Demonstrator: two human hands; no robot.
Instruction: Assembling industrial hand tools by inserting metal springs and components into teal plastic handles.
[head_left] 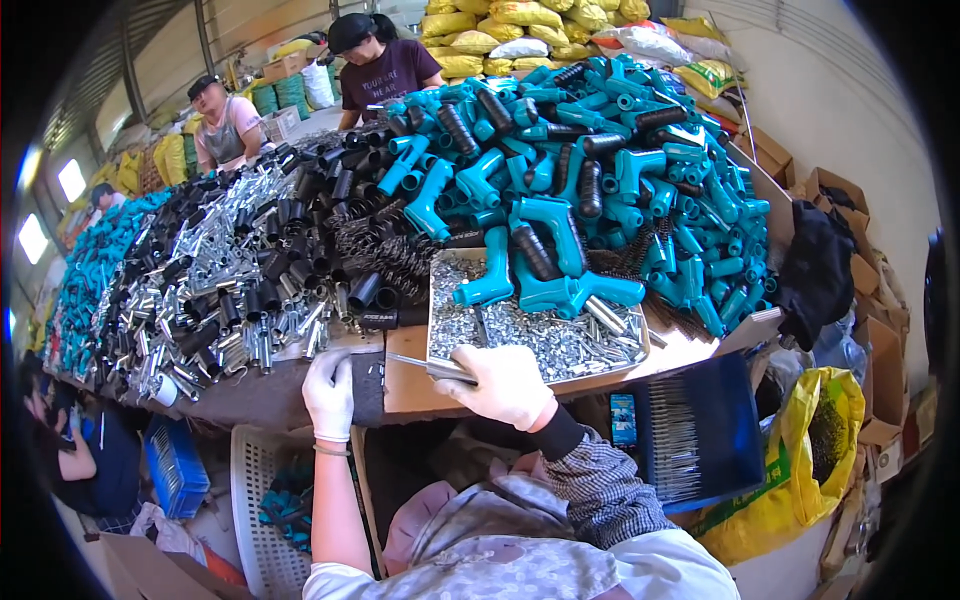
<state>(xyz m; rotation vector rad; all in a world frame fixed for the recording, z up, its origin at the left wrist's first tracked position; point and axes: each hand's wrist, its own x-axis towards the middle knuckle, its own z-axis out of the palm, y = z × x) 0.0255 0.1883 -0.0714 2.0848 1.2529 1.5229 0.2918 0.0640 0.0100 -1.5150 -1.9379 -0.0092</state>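
My right hand (500, 385), in a white glove, is closed around a silver metal tube (448, 371). A thin rod sticks out of the tube toward the left. My left hand (328, 398), also gloved, rests at the front edge of the table with thumb and fingers slightly apart; nothing shows in it. Just beyond my right hand is a shallow tray (432, 330) full of small metal parts. Several teal pistol-shaped plastic housings (490, 270) lie across its far side, beside shiny metal tubes (604, 316). Dark coil springs (385, 245) are heaped left of the tray.
A tall pile of teal housings (640, 170) rises behind the tray. Black sleeves and metal pieces (230, 260) spread leftward. Below the table are a blue bin (715, 430) of thin rods, a yellow sack (800, 480) and a white basket (262, 500). Co-workers (385, 65) are across the table.
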